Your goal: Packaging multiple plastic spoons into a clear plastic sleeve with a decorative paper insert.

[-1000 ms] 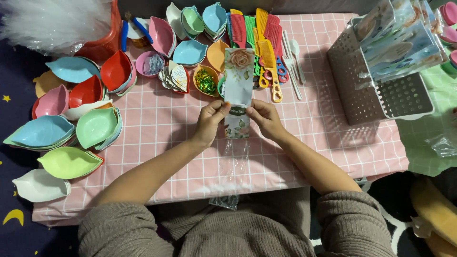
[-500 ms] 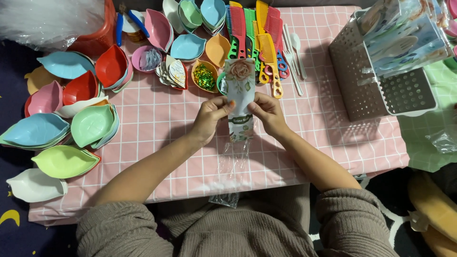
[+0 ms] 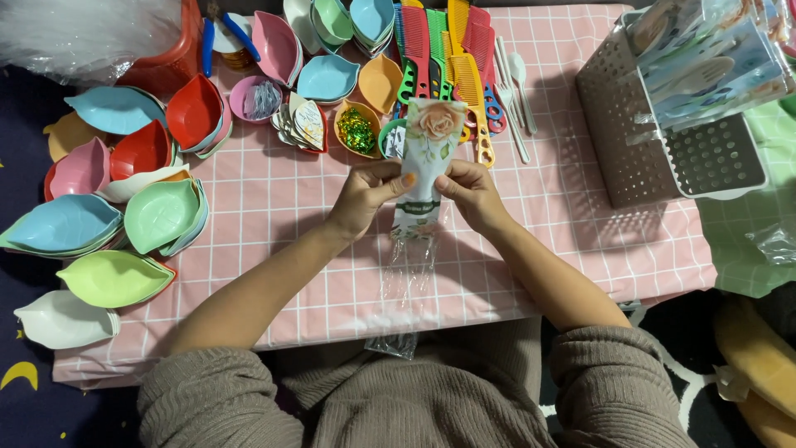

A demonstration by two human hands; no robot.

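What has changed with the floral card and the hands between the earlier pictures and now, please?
The floral card has tilted, its top with the rose leaning to the right, and it sits a little further right. The left hand and right hand kept hold of its sides and shifted with it. The clear plastic sleeve still hangs below the card. The leaf-shaped dishes, combs and white basket stayed put.

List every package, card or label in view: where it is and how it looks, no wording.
Floral card: pinched between left hand and right hand, tall white strip, peach rose on top.
Clear sleeve: hangs below the card, long, transparent.
Printed packs: standing in the white perforated basket, top right, pale blue and white, glossy.
Small leaf-shaped cards: fanned in a red dish, white.
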